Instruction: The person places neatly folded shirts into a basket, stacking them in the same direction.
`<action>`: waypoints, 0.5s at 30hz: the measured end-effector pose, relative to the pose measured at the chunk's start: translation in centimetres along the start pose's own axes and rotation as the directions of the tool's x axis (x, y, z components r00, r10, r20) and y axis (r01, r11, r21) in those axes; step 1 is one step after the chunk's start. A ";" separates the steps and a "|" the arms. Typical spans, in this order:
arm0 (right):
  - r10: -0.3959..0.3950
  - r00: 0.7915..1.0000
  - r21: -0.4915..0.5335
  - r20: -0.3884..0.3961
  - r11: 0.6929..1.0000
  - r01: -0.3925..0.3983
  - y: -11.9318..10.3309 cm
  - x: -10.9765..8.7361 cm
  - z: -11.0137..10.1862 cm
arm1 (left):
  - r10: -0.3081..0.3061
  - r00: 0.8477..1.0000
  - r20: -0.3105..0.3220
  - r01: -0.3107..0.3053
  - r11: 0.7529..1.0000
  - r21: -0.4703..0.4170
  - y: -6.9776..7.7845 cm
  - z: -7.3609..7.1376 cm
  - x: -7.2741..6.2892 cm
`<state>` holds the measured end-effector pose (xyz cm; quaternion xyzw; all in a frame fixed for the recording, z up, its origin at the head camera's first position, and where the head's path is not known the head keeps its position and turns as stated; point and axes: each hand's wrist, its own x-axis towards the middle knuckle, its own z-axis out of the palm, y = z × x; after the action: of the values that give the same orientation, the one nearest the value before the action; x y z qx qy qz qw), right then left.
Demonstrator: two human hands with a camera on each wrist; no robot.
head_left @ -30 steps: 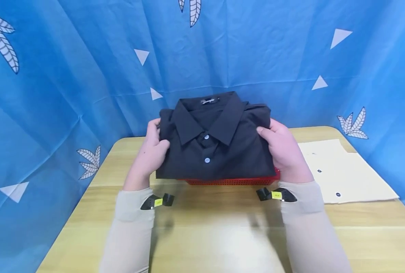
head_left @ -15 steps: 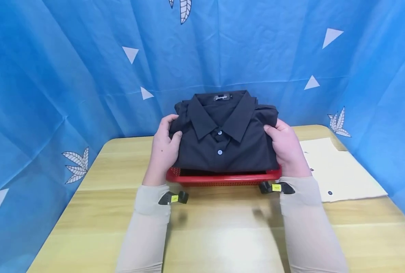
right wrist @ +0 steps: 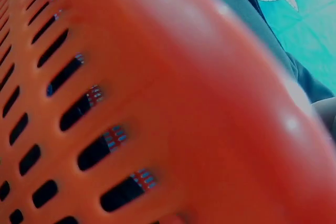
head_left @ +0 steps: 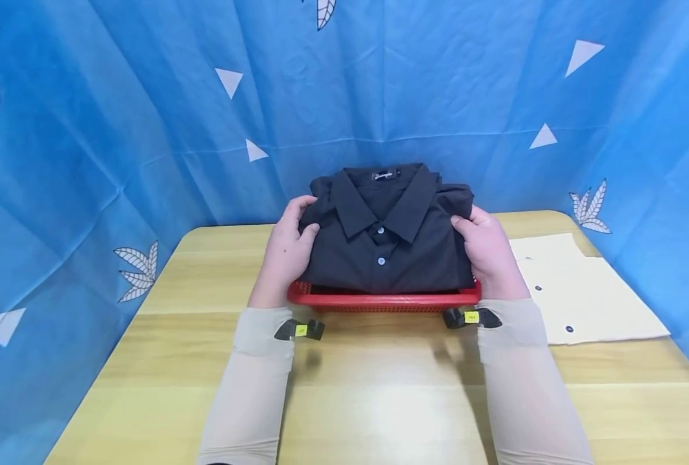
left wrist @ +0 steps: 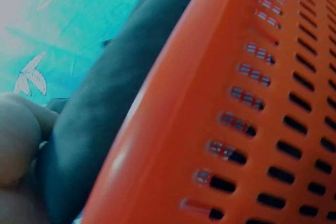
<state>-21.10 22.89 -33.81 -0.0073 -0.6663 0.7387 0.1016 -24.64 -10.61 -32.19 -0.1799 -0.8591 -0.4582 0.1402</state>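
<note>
A folded black shirt (head_left: 344,265), collar at the far side and two pale buttons down its front, lies over a red slotted plastic basket (head_left: 385,299). My left hand (head_left: 288,248) grips the shirt's left edge, thumb on top. On the opposite edge my right hand (head_left: 486,248) pinches the cloth the same way. The basket's near rim shows below the shirt's front fold. In the left wrist view the dark shirt (left wrist: 100,98) rises just past the basket wall (left wrist: 210,103). The right wrist view is mostly filled by the basket's slotted side (right wrist: 157,103).
A cream-coloured garment (head_left: 588,297) with dark buttons lies flat on the wooden table (head_left: 379,387) at the right. Behind the table hangs a blue curtain (head_left: 425,84) with white leaves and triangles. Each wrist wears a small black camera strap.
The shirt has come down onto the basket and slightly right, so the red near rim now shows. My left hand has moved right with its edge; both hands keep their hold.
</note>
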 end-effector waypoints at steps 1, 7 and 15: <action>0.003 1.000 -0.011 0.005 1.000 -0.003 0.0 0.0 0.0 | -0.008 1.000 0.016 0.008 1.000 0.015 -0.1 -0.1 0.1; 0.019 1.000 -0.160 0.019 0.987 -0.016 0.2 0.2 0.0 | -0.042 0.994 0.100 0.033 0.995 0.093 -0.7 -0.3 0.3; 0.006 0.997 -0.366 0.073 0.931 0.021 0.4 0.2 0.0 | -0.054 0.985 0.165 0.028 0.987 0.157 -1.6 0.3 0.5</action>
<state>-21.37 22.94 -34.13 0.0036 -0.7955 0.6011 0.0767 -25.84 -11.12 -33.28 -0.1887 -0.9043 -0.3763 0.0711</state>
